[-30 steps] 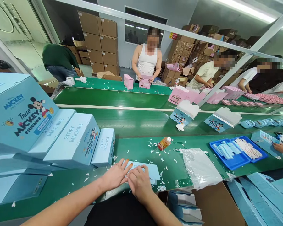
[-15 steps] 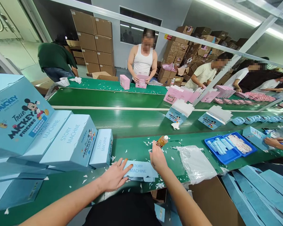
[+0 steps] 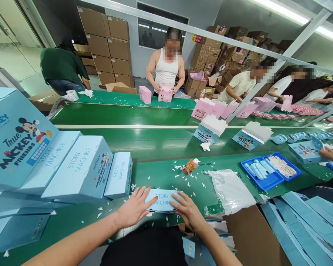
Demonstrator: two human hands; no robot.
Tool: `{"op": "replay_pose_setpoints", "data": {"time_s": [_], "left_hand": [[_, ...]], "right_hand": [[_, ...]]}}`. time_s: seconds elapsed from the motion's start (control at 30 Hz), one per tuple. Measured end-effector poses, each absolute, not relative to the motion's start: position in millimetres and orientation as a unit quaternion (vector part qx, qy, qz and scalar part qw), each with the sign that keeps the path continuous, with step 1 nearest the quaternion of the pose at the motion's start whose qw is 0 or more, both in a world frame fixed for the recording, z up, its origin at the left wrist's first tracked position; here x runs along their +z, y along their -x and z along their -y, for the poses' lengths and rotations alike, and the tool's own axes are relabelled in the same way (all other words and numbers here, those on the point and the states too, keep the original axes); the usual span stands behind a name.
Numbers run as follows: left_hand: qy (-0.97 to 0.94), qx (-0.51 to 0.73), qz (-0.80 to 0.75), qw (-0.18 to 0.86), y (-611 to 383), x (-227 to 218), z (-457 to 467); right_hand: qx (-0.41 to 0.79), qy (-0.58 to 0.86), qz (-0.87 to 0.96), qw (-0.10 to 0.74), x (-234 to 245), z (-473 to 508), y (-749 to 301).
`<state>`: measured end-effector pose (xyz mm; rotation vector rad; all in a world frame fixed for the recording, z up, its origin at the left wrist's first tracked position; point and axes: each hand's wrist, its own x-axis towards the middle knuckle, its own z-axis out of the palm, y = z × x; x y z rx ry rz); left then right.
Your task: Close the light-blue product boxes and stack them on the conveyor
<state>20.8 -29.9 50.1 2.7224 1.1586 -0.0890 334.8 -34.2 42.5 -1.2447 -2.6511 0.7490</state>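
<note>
Left hand and right hand, both spread open, lie without closing on the blue box at the frame's lower centre; even pressure should keep its edges straight.

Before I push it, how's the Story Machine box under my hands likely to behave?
The Story Machine box probably feels fairly stiff, given its straight edges. Its low, flat-sided shape should slide rather than roll or tip across the green work surface.

The near box is smooth printed card. The belt is glossy. At right, the bag is wrinkled plastic, the trays smooth plastic.
</note>
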Motion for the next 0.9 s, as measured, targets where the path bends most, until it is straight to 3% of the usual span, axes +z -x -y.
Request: {"op": "replay_pose_setpoints", "data": {"time_s": [0.53,0.6,0.7,0.8,0.9], "left_hand": [[-0.919,-0.082,-0.373,0.094,-15.3,50.9,33.4],[-0.910,-0.083,-0.398,0.084,-20.4,47.7,36.9],[-0.876,-0.076,-0.471,0.062,-36.0,42.7,47.6],[-0.830,-0.097,-0.548,0.037,-54.9,42.2,57.7],[-0.812,-0.114,-0.571,0.030,-66.6,43.7,59.4]], "right_hand": [[0.089,0.404,0.910,0.019,16.4,58.1,-331.0],[0.074,0.447,0.891,0.035,10.0,55.8,-328.1],[0.076,0.620,0.773,0.109,-2.3,51.3,-318.9],[0.264,0.744,0.578,0.208,-14.7,48.9,-305.3],[0.530,0.680,0.446,0.239,-22.0,44.4,-289.4]]}}
